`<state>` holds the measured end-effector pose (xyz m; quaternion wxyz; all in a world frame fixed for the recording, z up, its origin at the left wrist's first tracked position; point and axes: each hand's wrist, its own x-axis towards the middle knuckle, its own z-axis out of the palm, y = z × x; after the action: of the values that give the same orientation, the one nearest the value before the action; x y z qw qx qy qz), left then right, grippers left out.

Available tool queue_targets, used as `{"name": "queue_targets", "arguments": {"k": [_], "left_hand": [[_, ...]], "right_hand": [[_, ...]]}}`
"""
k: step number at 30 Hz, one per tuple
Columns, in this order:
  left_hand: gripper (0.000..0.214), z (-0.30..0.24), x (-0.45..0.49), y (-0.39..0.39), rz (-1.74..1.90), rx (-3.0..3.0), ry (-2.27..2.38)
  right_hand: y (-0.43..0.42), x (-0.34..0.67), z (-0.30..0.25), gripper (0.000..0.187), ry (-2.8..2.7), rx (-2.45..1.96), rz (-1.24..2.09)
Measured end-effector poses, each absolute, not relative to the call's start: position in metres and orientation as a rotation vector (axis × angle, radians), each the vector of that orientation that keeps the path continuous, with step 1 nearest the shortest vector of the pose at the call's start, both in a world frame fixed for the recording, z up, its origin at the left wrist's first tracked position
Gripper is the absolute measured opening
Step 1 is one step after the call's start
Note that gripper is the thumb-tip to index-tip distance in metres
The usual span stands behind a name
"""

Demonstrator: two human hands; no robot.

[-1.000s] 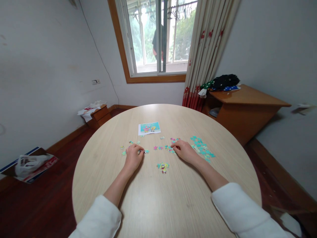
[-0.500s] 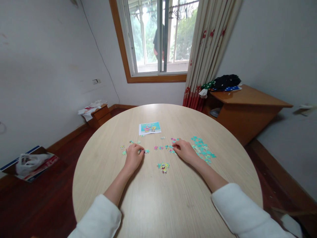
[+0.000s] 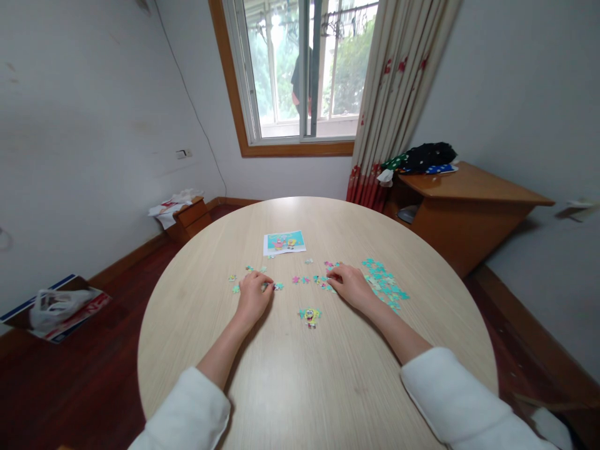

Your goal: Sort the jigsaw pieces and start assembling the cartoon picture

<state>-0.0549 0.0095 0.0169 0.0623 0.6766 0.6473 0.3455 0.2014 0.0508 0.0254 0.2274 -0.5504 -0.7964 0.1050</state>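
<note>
My left hand point(image 3: 254, 295) rests on the table with its fingers curled in. Its fingertips are beside a teal jigsaw piece point(image 3: 278, 286); anything pinched is too small to make out. To the right, my right hand point(image 3: 349, 286) is also curled, its fingertips at a cluster of mixed-colour jigsaw pieces point(image 3: 319, 280). What lies under those fingers is hidden. Between the hands are pink and teal pieces point(image 3: 300, 280). Closer to me lies a joined patch with a yellow cartoon figure point(image 3: 310, 317).
A printed reference picture point(image 3: 285, 242) lies farther back on the round table point(image 3: 300, 387). Many teal pieces point(image 3: 387, 284) spread beyond my right hand, and several loose ones point(image 3: 232, 278) lie left of my left hand. A wooden desk point(image 3: 473, 187) stands at the right.
Both hands hold nearly the same position and pose. The view has shifted very slightly; no piece has visibly moved.
</note>
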Motion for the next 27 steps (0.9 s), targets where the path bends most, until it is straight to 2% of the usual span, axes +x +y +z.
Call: {"name": "queue_targets", "arguments": {"k": [27], "left_hand": [[0.01,0.0188,-0.0549,0.0085,1.025,2.027,1.997]], "right_hand": [[0.0529,0.2027,0.0215,0.007,-2.234,-1.542,0.305]]}}
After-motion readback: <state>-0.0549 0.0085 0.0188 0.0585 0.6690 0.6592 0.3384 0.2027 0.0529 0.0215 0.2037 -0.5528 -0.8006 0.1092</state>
